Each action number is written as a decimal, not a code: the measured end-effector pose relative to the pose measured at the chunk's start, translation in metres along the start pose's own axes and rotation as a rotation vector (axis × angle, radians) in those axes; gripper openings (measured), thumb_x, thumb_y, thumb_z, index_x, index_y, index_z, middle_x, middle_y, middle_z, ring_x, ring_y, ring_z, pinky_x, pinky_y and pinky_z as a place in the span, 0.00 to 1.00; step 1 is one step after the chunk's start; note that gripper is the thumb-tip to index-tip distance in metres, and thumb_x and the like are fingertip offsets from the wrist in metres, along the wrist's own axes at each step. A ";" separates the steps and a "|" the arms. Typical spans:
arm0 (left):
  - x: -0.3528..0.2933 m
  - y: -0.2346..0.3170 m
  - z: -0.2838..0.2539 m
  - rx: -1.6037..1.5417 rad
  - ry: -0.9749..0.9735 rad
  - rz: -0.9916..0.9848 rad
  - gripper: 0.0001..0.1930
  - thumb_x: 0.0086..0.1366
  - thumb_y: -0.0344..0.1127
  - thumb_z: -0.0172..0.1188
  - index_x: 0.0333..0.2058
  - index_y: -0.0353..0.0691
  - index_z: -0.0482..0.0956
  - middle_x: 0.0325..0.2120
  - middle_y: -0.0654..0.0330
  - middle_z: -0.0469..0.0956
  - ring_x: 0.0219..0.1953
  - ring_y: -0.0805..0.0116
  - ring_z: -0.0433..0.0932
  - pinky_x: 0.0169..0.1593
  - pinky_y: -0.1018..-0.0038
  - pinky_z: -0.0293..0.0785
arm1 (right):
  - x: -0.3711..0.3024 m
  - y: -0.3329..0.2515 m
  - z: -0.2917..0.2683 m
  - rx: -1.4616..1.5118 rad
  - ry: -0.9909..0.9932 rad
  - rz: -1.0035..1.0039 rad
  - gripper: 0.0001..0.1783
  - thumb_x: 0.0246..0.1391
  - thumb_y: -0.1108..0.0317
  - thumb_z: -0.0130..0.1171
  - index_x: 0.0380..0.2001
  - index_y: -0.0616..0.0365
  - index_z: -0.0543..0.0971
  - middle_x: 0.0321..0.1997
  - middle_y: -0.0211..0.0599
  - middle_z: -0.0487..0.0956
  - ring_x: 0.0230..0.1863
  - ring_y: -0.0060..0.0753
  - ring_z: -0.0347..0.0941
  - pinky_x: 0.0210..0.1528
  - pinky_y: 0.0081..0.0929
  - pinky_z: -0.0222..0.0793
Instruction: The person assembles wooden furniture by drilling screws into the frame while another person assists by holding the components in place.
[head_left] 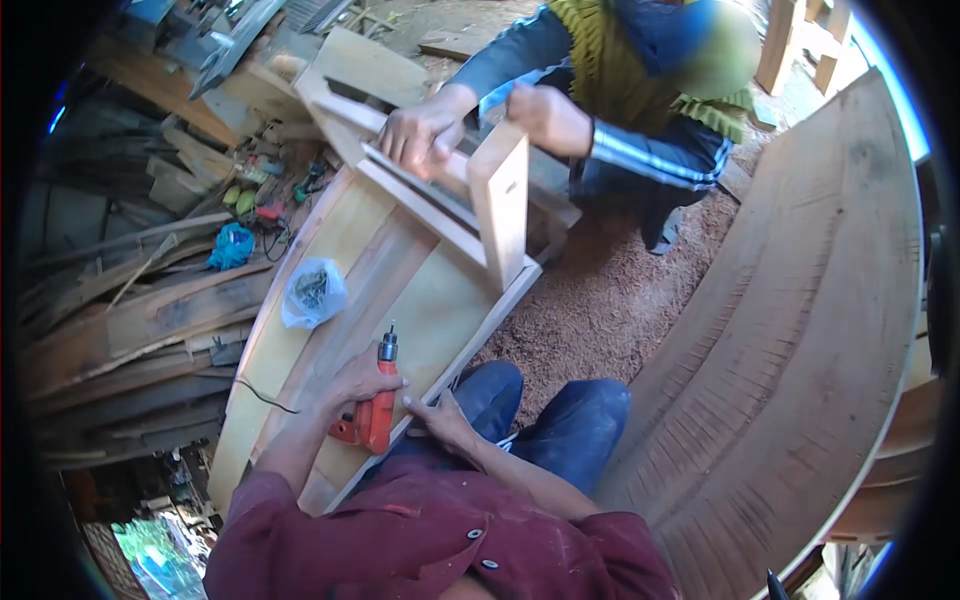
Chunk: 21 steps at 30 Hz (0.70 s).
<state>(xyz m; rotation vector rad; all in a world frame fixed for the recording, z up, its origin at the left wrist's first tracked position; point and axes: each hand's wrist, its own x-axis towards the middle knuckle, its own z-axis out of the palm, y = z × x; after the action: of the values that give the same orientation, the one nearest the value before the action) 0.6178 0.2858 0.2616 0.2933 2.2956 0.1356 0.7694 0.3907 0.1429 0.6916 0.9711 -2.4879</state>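
Note:
My left hand [364, 382] is wrapped around a red power drill [376, 412]. The drill lies over a framed wooden panel [410, 300], its dark chuck and thin bit pointing away from me. At the panel's near right rail, my right hand [446, 420] grips the edge, its thumb over the top and the other fingers partly hidden. A clear plastic bag [314, 293] of small metal pieces, perhaps screws or nails, sits on the panel beyond the drill. Near the panel's far end, an upright wooden post [499, 200] rises from a crossbar.
A co-worker [640, 110] crouches opposite, one hand on the far frame and one closed by the post's top. A large curved wooden panel [760, 330] leans at right. Wood shavings [600, 310] cover the floor. Stacked boards [140, 330] and a blue bag [232, 246] lie left.

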 end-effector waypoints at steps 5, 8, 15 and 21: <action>0.000 0.008 0.003 0.122 0.049 -0.010 0.46 0.51 0.66 0.67 0.53 0.29 0.69 0.44 0.36 0.79 0.47 0.41 0.80 0.52 0.56 0.74 | -0.012 -0.017 -0.006 -0.043 -0.156 0.034 0.34 0.61 0.58 0.65 0.60 0.63 0.60 0.56 0.49 0.73 0.48 0.43 0.79 0.42 0.39 0.84; 0.003 0.012 0.001 0.144 0.019 -0.012 0.44 0.54 0.69 0.62 0.53 0.31 0.71 0.44 0.36 0.79 0.48 0.41 0.79 0.53 0.56 0.73 | -0.007 -0.007 -0.019 -0.074 -0.213 -0.011 0.30 0.62 0.56 0.63 0.57 0.61 0.62 0.51 0.48 0.76 0.43 0.41 0.81 0.39 0.37 0.84; -0.023 -0.001 0.001 0.389 0.210 0.067 0.38 0.64 0.71 0.50 0.34 0.34 0.83 0.31 0.40 0.83 0.40 0.42 0.83 0.46 0.55 0.77 | -0.004 -0.012 -0.039 -0.389 -0.278 0.015 0.24 0.63 0.51 0.62 0.42 0.66 0.73 0.32 0.41 0.81 0.31 0.28 0.79 0.32 0.23 0.75; 0.000 -0.122 -0.071 0.170 0.830 0.275 0.14 0.64 0.44 0.58 0.35 0.40 0.83 0.34 0.47 0.82 0.41 0.46 0.81 0.47 0.55 0.75 | -0.039 -0.069 -0.040 -0.894 -0.716 0.186 0.21 0.63 0.55 0.63 0.43 0.66 0.79 0.35 0.38 0.84 0.35 0.28 0.81 0.39 0.25 0.77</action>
<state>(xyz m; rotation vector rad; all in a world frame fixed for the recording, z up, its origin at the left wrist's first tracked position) 0.5453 0.1677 0.2865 0.7533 3.0823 0.2334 0.7779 0.4730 0.1757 -0.3533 1.4216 -1.6285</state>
